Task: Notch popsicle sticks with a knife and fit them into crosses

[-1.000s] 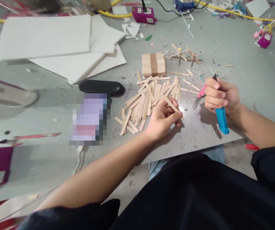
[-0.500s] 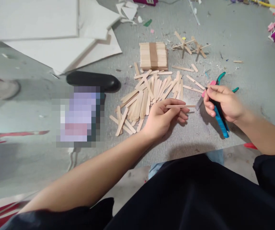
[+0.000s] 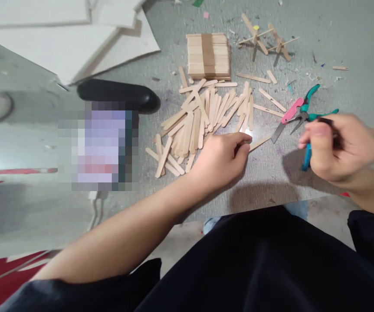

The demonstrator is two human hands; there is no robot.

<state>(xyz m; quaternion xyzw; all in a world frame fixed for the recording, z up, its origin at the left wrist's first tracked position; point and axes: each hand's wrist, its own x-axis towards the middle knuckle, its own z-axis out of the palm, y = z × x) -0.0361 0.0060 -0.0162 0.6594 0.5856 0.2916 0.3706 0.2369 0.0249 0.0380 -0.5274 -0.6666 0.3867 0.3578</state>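
Evidently, left hand (image 3: pixel 224 156) pinching wooden stick (image 3: pixel 261 142) beside loose stick pile (image 3: pixel 191 130); right hand (image 3: pixel 339 149) curled round blue cutter (image 3: pixel 307 157).

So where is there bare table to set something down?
Between the left hand and right hand, along the near table edge; also between the blurred screen, loose sticks and left forearm. Crowded: the middle, with loose sticks, stick bundle, pink knife and pliers.
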